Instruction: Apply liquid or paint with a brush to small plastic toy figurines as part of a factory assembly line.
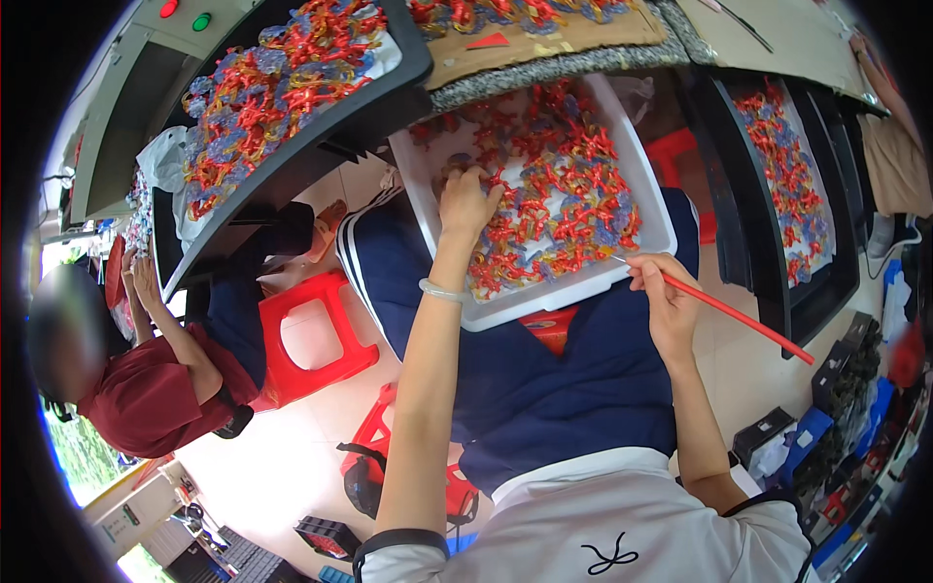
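A white tray [653, 209] rests on my lap, filled with several small red, blue and yellow plastic pieces [569, 204]. My left hand [466, 199] reaches into the tray's left part, fingers curled down among the pieces; whether it grips one is hidden. On that wrist sits a pale bangle [442, 290]. My right hand [666, 301] is at the tray's near right corner, shut on a thin red rod [739, 319] that slants down to the right.
Dark trays heaped with the same pieces stand at upper left [282, 87] and at right [792, 185]. A red stool [311, 335] stands to my left. A person in a dark red top [155, 389] sits at far left. Boxes [846, 408] line the lower right.
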### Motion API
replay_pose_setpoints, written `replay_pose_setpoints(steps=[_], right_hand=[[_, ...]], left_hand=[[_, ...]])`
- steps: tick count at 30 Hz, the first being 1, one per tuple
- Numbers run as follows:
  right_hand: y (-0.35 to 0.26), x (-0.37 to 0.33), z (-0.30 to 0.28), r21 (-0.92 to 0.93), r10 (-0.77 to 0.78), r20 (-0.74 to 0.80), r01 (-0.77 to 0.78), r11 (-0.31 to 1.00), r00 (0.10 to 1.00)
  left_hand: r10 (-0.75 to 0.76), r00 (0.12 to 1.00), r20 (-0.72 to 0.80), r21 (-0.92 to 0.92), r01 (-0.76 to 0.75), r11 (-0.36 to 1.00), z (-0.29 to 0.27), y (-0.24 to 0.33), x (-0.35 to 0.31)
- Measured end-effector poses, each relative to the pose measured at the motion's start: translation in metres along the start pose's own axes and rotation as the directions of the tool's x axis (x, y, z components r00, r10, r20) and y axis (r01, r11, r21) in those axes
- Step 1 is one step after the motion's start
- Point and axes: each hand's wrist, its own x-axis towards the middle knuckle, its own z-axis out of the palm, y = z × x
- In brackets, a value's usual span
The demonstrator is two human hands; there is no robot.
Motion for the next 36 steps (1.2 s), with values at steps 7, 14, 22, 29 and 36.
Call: replay_pose_setpoints(steps=[7, 14, 22, 29, 36], right_hand=[[0.007, 0.001, -0.006, 0.062, 0.033, 0.003, -0.033, 0.998, 0.999], [-0.011, 0.005, -0.010, 0.179, -0.002, -0.012, 0.004, 0.984, 1.000], [-0.015, -0.005, 0.044, 0.260, -0.111, 0.295, 0.032, 0.965, 0.949], [-0.017, -0.018, 0.058, 0.327, 0.085, 0.227, -0.158, 0.932, 0.970], [-0.032, -0.008, 0.046, 0.183, 0.019, 0.274, -0.071, 0.981, 0.961]], left_hand=[[0.113, 0.959, -0.260, 0.182, -0.066, 0.981, 0.011, -0.009, 0.000], [-0.040, 0.990, 0.138, -0.950, 0.144, 0.279, -0.066, 0.068, -0.090], [-0.014, 0.973, 0.229, -0.950, 0.226, 0.214, -0.063, 0.100, -0.164], [-0.012, 0.990, 0.139, -0.989, 0.139, 0.057, -0.070, 0.114, -0.179], [-0.048, 0.990, 0.134, -0.987, 0.137, 0.079, -0.068, 0.100, -0.183]])
